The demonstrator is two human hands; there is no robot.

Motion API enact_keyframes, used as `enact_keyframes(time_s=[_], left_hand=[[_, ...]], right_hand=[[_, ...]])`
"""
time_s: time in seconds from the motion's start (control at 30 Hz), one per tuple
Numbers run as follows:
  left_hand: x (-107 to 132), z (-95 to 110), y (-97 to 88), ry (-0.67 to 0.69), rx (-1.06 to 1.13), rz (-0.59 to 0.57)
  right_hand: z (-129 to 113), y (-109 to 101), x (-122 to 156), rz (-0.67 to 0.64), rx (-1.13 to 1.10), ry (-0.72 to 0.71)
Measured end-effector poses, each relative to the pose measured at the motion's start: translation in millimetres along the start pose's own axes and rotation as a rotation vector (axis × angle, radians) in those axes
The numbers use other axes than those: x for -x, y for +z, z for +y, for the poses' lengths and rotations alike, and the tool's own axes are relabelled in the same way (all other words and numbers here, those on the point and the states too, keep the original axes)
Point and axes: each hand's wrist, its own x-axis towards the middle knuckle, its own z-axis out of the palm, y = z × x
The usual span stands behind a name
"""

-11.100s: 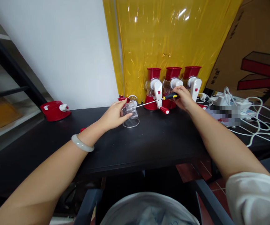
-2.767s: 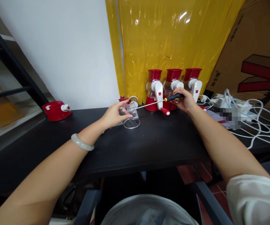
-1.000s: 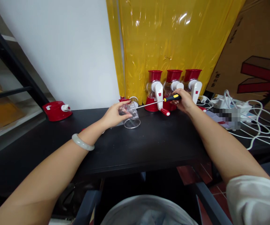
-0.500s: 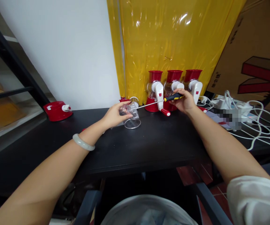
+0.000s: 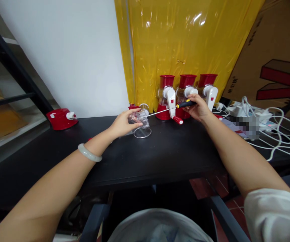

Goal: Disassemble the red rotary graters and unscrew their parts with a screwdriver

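The head camera showed your left hand [image 5: 123, 123] closed around the clear plastic housing [image 5: 142, 120], thumb at the lower side and fingers over the top. That housing sat on the black table [image 5: 145, 158] with its round rim downward, and part of it was hidden behind your fingers. To the right of the housing, your right hand [image 5: 197, 107] was wrapped around the black-and-yellow handle of a screwdriver [image 5: 184, 104]. You had the tool lying nearly level, its long metal shaft pointing left at the upper part of the housing – whether the tip touched it, you could not tell from this angle.

Just behind the housing stood a small metal drum [image 5: 144, 108] and, a little to its left, a red part [image 5: 133, 107], both partly covered. Right of the housing and farther back, three red-and-white crank machines [image 5: 167, 80] stood upright in a row; your shaft passed in front of the nearest one's white crank [image 5: 171, 98]. Well to the left of the housing sat a red base [image 5: 62, 119] with a white knob [image 5: 71, 116] on its side. Far to the right of the housing lay tangled white cables [image 5: 277, 134] – and behind it hung yellow plastic sheeting [image 5: 185, 40].
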Motion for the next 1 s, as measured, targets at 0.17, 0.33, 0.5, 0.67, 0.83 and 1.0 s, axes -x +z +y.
enact_keyframes(time_s=[0.17,0.33,0.5,0.67,0.83,1.0], left_hand=[[1,4,0.2,0.009,-0.054,0.007],[3,7,1.7,0.125,-0.228,0.004],[5,9,2.8,0.171,-0.341,-0.022],[6,11,3.0,0.140,-0.386,-0.016],[8,9,5.8,0.038,-0.388,0.012],[8,9,6.0,0.049,-0.388,0.014]], right_hand=[[1,0,-3,0.018,0.025,-0.041],[3,-5,-8,0.037,0.090,-0.054],[3,-6,-8,0.081,0.101,-0.093],[4,-1,-7,0.120,0.033,-0.063],[5,1,-8,0.152,-0.002,-0.053],[9,-2,-11,0.149,0.003,-0.034]])
